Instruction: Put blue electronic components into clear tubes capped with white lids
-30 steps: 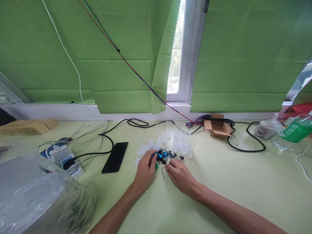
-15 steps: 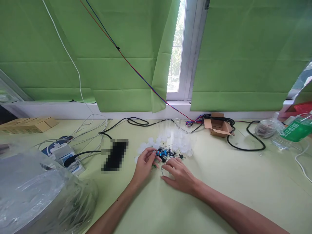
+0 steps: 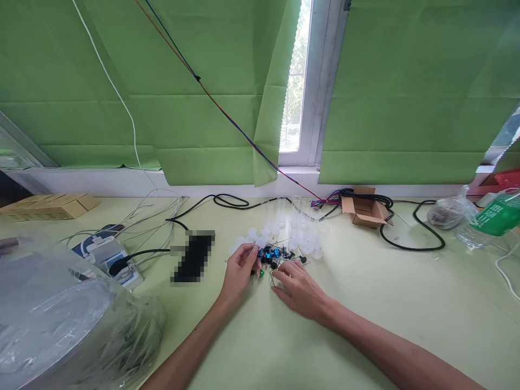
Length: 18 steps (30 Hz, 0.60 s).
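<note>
A small pile of electronic parts with wire leads, among them blue capacitors (image 3: pixel 277 253) and black round parts (image 3: pixel 273 265), lies on the table. My left hand (image 3: pixel 239 271) is at the pile's left side, thumb and index finger pinched together; what they hold is too small to make out. Below its fingertips lies a small green part (image 3: pixel 261 273). My right hand (image 3: pixel 298 286) rests at the pile's near right edge, thumb and fingers apart, with thin wire leads showing in the gap. Behind the pile stand several clear plastic tubes or cups (image 3: pixel 306 241).
Left are a blurred-out dark object (image 3: pixel 193 257), a power strip with plugs (image 3: pixel 125 271) and a large clear plastic bag (image 3: pixel 81 325). Behind, a black cable (image 3: pixel 231 203) runs toward an open small cardboard box (image 3: pixel 365 214). A green-labelled bottle (image 3: pixel 489 219) stands far right.
My left hand has drawn slightly left and down, its fingers closing together. A blue part at its fingertips no longer shows there. My right hand has hardly moved.
</note>
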Tool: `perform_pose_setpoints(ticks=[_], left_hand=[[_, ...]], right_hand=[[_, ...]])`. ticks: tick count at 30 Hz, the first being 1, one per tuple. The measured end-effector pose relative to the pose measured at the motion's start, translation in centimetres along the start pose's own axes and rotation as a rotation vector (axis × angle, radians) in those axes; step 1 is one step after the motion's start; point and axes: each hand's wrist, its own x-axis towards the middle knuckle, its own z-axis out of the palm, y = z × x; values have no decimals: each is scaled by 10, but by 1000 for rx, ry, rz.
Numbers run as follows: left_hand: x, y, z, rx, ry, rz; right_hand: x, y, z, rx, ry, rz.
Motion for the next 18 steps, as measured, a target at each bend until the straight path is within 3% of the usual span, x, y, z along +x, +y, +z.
perform_pose_setpoints(ticks=[4, 10, 18], left_hand=[[-3, -6, -2, 262, -19, 77], [-9, -10, -5, 855, -243, 351], [-8, -19, -6, 1046, -318, 379]], right_hand=[[0, 2, 0, 23, 20, -14], [0, 5, 4, 37, 116, 34], [3, 3, 4, 16, 142, 51]])
